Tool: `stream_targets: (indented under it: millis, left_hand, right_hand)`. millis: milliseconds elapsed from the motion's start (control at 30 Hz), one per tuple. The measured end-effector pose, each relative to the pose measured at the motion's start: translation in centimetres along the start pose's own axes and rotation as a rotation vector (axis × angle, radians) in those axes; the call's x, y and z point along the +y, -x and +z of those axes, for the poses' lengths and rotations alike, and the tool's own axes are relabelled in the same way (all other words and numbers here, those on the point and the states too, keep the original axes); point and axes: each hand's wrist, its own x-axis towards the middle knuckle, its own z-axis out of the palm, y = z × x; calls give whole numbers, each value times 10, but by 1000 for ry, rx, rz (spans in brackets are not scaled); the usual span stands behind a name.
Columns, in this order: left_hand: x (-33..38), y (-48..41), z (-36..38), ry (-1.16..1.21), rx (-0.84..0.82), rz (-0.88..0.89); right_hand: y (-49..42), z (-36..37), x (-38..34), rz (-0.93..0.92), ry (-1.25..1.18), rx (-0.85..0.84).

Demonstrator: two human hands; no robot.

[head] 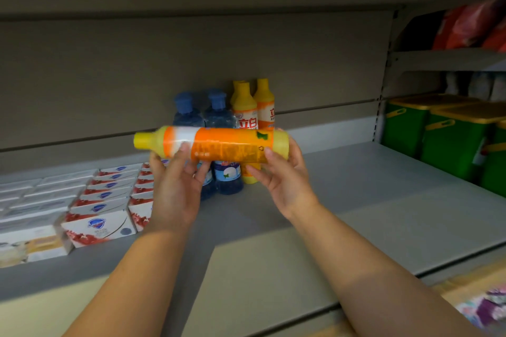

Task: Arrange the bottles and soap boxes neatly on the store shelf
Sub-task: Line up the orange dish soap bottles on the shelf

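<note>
A yellow bottle with an orange label lies sideways in the air above the grey shelf, cap pointing left. My left hand grips it near the neck end and my right hand grips its base end. Behind it stand two blue bottles and upright yellow bottles near the back wall. Rows of white-and-red soap boxes lie on the shelf to the left, with white boxes further left.
Green tubs with yellow lids fill the neighbouring bay at the right. Red and orange packs sit on the upper right shelf. Bare grey shelf surface stretches right of the standing bottles. Colourful packaging shows at the lower right.
</note>
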Motion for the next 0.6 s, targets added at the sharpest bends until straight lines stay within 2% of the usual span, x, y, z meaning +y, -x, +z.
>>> stream_targets:
  millis: [100, 167, 267, 333, 400, 500, 533, 600]
  left_hand:
    - [11, 7, 9, -223, -50, 253]
    - [16, 14, 18, -345, -63, 386]
    - [16, 29, 31, -450, -145, 432]
    - [13, 40, 37, -513, -231, 424]
    - [12, 47, 42, -655, -329, 427]
    - [10, 53, 46, -835, -520, 528]
    - [7, 54, 46, -853, -545, 580]
    - [5, 54, 47, -823, -451, 611]
  right_hand:
    - [-5, -7, 2, 223, -135, 59]
    - [-8, -10, 3, 391, -131, 99]
    - [-6, -15, 6, 757, 75, 124]
    - [-4, -17, 12, 905, 194, 107]
    - [-2, -16, 19, 901, 188, 76]
    - [-3, -18, 22, 753, 205, -58]
    - [-3, -18, 20, 759, 202, -111]
    - [-1, -17, 19, 859, 215, -173]
